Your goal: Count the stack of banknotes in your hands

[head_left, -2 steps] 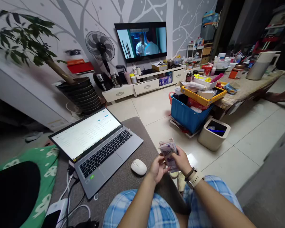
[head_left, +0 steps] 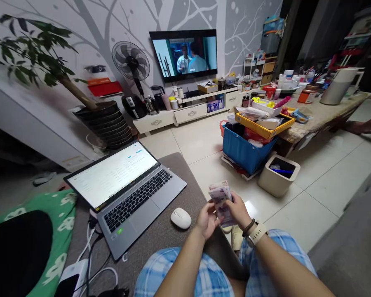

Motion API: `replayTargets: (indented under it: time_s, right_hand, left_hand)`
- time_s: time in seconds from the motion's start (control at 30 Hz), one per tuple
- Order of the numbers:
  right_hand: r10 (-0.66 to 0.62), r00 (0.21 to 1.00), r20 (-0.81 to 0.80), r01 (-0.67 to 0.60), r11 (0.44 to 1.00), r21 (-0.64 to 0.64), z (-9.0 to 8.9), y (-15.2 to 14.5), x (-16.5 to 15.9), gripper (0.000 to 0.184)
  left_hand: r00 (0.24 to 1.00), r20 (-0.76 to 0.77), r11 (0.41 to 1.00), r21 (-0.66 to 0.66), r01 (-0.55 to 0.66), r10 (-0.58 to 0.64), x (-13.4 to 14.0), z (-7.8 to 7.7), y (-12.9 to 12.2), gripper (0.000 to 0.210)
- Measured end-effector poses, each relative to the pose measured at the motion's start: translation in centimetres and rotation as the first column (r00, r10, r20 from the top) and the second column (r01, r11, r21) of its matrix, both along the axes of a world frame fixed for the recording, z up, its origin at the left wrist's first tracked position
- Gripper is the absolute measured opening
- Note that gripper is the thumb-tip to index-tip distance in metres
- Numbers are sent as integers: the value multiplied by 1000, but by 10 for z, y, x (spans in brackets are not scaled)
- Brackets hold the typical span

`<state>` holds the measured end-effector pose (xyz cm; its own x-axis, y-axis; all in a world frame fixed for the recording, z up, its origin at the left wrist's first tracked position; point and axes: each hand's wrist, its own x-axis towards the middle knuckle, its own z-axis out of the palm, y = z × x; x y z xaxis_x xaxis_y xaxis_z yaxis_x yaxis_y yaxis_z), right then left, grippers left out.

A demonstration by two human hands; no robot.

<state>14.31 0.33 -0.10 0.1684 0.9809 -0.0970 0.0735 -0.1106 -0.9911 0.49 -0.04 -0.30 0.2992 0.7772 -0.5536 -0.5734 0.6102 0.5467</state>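
A small stack of banknotes (head_left: 220, 197), pinkish and purple, is held between my hands above the floor in front of my knees. My left hand (head_left: 205, 222) cups the stack from the left side with curled fingers. From the right, my right hand (head_left: 238, 212) grips the notes, thumb lying over their face. The fingers behind the stack are hidden. A watch with a light strap (head_left: 257, 234) and a dark bracelet (head_left: 249, 227) are on my right wrist. Left of my left hand lies a white mouse (head_left: 181, 218) on the grey seat (head_left: 185, 181).
An open laptop (head_left: 136, 198) stands on the seat, with cables (head_left: 91, 255) beside it. Ahead on the floor are a beige bin (head_left: 278, 181) and a full blue crate (head_left: 245, 150). A cluttered table (head_left: 321, 109) extends right, where another person's leg or arm (head_left: 367, 126) partly shows.
Both hands and the banknotes have shifted very slightly to the right. The hold on the notes looks the same.
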Motion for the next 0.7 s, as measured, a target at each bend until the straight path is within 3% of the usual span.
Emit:
replayTargets:
  time_s: [0.13,0.3,0.47,0.7]
  right_hand:
    - [7,991,-134,-18,997,-80,-1,-1,-3,26]
    - [10,995,-102,-23,991,-130,-4,-3,-11,29]
    - [11,990,-143,-31,990,-137,0,-5,-17,26]
    - [-10,999,-45,7,997,-72,0,-7,-12,26]
  left_hand:
    - [994,109,999,-49,11,-6,5,-3,-1,29]
    - [981,175,994,-58,92,-81,1,-2,-6,42]
    - [981,164,994,-22,108,-103,-2,-2,-9,45]
    - [987,63,989,29,145,-147,2,-4,-11,43]
